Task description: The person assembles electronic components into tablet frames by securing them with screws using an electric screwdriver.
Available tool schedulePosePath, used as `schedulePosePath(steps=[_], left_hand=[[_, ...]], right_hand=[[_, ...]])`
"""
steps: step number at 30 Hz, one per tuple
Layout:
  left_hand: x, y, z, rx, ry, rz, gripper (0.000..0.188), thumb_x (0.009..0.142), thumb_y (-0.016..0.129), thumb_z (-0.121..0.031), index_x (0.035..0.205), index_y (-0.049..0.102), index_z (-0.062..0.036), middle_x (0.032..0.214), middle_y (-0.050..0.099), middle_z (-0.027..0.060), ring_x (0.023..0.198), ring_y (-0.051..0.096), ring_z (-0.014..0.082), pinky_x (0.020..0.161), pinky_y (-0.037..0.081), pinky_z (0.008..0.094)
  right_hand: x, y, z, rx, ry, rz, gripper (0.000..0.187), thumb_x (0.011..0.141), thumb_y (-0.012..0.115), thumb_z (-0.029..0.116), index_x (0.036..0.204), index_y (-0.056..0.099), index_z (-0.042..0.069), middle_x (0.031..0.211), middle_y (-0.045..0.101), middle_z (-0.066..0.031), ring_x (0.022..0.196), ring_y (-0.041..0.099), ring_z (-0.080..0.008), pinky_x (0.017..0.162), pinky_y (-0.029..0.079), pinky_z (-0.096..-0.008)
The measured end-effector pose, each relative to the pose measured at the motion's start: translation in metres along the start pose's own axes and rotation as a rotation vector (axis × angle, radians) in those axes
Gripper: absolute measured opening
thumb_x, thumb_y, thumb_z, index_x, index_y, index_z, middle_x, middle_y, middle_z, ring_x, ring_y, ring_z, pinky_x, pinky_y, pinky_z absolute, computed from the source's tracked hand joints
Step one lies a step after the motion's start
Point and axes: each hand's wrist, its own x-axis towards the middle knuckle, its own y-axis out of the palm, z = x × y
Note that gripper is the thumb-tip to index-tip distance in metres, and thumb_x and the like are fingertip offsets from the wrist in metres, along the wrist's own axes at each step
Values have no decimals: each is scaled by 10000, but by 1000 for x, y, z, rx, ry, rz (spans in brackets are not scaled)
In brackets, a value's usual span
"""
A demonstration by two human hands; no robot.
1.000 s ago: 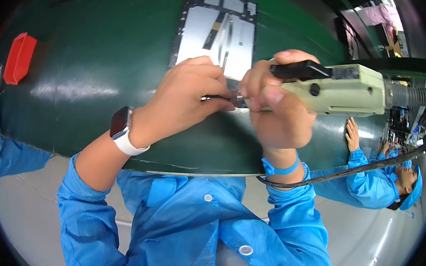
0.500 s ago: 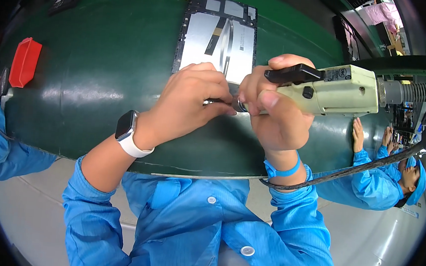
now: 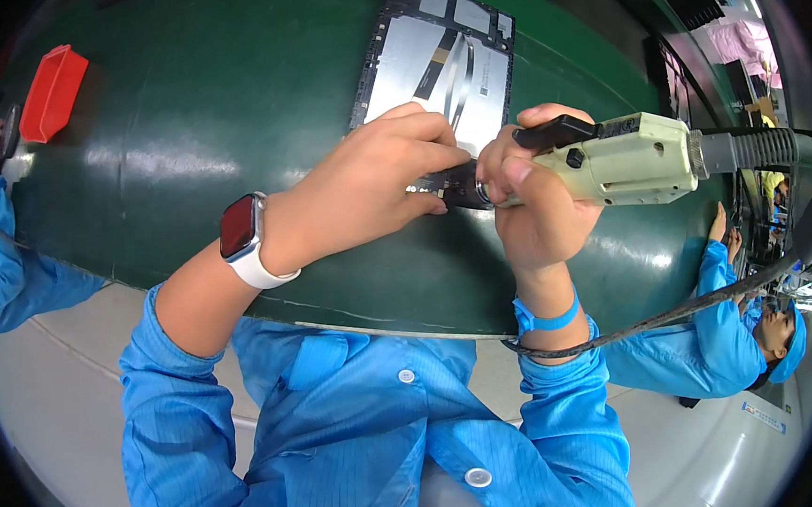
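My right hand is wrapped around a pale green electric screwdriver with a black lever, lying nearly level with its nose toward my left hand. My left hand is curled beside that nose, thumb and forefinger closing on a small dark and silvery piece I cannot make out. The screwdriver's tip is hidden between my hands. Just beyond them lies an opened tablet with a black frame, silver back plate and dark flat cables; my hands cover its near end.
A red tray sits on the green work surface at the left. A thick hose runs from the screwdriver to the right, and a dark braided cord crosses near my right wrist. Co-workers in blue sleeves sit either side.
The tablet now appears a little farther right and up, and my left hand has shifted right with it. The screwdriver's rear end has come slightly left. At right, a co-worker's hand has moved.
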Motion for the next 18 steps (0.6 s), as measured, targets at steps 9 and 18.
schedulePosePath(steps=[9, 18], left_hand=[[-1, 2, 3, -41, 18, 0, 270, 709, 738, -6, 977, 699, -7, 929, 621, 103, 928, 572, 295, 824, 491, 382], [-1, 11, 0, 106, 92, -70, 113, 745, 699, -30, 857, 698, -14, 906, 606, 81, 898, 564, 267, 793, 496, 363]], right_hand=[[-6, -8, -9, -242, -119, 99, 349, 750, 508, -21, 1099, 495, -13, 663, 478, -58, 535, 448, -140, 558, 427, -317], [-11, -7, -9, -34, -74, 88, 322, 747, 631, -65, 1064, 595, -26, 869, 615, -66, 720, 562, -100, 658, 473, -250]])
